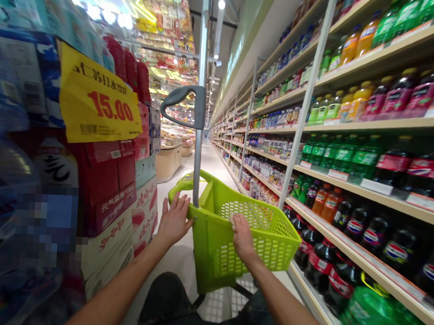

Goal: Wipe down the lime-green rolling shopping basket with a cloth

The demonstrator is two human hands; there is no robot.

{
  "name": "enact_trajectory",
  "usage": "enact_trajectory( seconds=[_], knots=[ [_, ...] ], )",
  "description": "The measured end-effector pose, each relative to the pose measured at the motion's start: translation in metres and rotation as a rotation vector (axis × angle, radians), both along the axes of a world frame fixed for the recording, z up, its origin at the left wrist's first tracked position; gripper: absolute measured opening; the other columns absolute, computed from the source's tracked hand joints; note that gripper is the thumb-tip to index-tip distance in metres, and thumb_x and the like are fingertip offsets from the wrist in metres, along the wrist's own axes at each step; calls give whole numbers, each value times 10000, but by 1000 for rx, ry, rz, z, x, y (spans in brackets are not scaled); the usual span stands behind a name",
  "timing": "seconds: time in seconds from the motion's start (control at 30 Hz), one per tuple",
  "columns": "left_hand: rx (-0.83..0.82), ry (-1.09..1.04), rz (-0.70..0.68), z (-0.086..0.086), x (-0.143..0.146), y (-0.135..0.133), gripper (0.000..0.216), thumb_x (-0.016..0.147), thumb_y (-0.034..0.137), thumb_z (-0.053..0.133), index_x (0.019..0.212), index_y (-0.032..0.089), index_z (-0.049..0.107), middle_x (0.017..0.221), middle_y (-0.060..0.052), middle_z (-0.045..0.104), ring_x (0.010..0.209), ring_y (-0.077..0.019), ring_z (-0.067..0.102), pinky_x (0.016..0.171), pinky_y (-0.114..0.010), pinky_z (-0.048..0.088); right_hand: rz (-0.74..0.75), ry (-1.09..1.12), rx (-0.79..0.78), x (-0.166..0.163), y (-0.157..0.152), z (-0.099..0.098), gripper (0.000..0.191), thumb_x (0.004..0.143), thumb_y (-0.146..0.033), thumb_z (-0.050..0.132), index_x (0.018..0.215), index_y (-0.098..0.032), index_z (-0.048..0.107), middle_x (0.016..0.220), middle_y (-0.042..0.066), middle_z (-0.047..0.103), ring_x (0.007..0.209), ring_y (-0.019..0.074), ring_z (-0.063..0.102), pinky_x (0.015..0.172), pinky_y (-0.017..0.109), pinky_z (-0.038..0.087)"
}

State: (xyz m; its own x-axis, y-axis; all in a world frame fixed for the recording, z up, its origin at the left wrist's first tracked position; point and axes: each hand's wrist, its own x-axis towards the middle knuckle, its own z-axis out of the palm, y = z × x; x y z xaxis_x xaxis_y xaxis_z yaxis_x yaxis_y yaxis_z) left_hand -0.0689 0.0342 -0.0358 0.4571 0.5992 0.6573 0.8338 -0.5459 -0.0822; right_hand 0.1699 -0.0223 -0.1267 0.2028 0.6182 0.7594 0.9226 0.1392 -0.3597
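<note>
A lime-green shopping basket trolley [212, 254] stands right in front of my knees, tilted, with a perforated side and nothing visible inside it. Its grey metal pole [197, 152] rises from the near left corner to a dark grey loop handle [185, 106]. My left hand [175, 218] lies on the basket's left rim beside the foot of the pole, fingers stretched out. At the near rim, my right hand [242, 235] is closed, with a small white cloth [233, 219] or tissue showing at its fingertips. Most of that white piece is hidden by the fingers.
Shelves [350, 177] of bottled drinks run down the right side, close to the basket. Stacked drink cartons [108, 191] with a yellow price sign [100, 96] crowd the left. A pale aisle floor [217, 157] leads away past a wooden display counter [168, 162].
</note>
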Motion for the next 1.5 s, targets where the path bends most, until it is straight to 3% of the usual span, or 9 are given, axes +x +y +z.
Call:
enact_trajectory(
  seconds=[0.13,0.23,0.4,0.63,0.7,0.9,1.13,1.37,1.5],
  knots=[
    [-31,53,18,-3,14,-4,545,770,327,462,1271,123,395,1335,-115,426,1307,-283,214,1056,-543,90,163,-51,63,-68,28,24,546,722,-19,366,1244,-142,470,1275,108,472,1238,205,340,1031,427,311],
    [-29,83,18,-2,15,-9,544,774,311,471,1278,123,389,1341,-122,417,1306,-286,218,1056,-543,89,193,-64,101,-57,22,17,555,724,-9,362,1242,-175,474,1290,85,463,1257,193,313,1041,436,293],
    [-28,81,20,-1,16,-13,516,787,293,455,1271,121,405,1317,-133,443,1296,-287,244,1062,-524,109,43,31,70,-15,8,2,525,734,-8,322,1210,-131,507,1239,133,504,1223,221,370,1015,472,322],
    [-29,122,3,-1,24,-15,471,811,240,378,1268,133,411,1318,-119,445,1285,-281,269,1061,-508,123,243,-128,165,-95,26,42,523,757,-34,379,1263,-145,448,1315,115,435,1274,208,292,1038,438,307],
    [-31,130,-7,0,25,-17,473,811,225,365,1274,135,403,1321,-111,443,1286,-274,266,1063,-502,114,227,-152,156,-86,22,37,521,751,-15,363,1246,-140,468,1324,116,428,1285,210,275,1037,440,307],
    [-46,96,-13,0,31,-22,500,793,216,371,1286,128,385,1312,-114,445,1287,-277,255,1063,-501,117,3,-44,57,-5,-1,4,550,706,42,319,1193,-111,523,1274,140,477,1252,229,344,1027,466,317],
    [-55,114,-82,5,30,-24,507,770,200,393,1274,150,384,1291,-95,461,1243,-256,309,1047,-471,165,222,-230,204,-64,5,28,506,793,-9,377,1266,-173,446,1339,97,414,1307,213,221,1037,451,310],
    [-84,134,-94,10,26,-21,575,706,144,433,1277,167,368,1297,-83,448,1241,-247,303,1060,-453,135,348,-476,89,-46,-28,-27,422,817,-35,425,1202,-187,509,1224,84,540,1255,208,340,940,422,442],
    [-81,135,-100,10,26,-21,598,689,150,448,1280,172,358,1307,-82,438,1251,-247,290,1063,-449,129,264,-374,131,-51,-22,7,417,823,-41,398,1207,-159,508,1273,98,492,1286,219,275,985,433,395]
  ],
)
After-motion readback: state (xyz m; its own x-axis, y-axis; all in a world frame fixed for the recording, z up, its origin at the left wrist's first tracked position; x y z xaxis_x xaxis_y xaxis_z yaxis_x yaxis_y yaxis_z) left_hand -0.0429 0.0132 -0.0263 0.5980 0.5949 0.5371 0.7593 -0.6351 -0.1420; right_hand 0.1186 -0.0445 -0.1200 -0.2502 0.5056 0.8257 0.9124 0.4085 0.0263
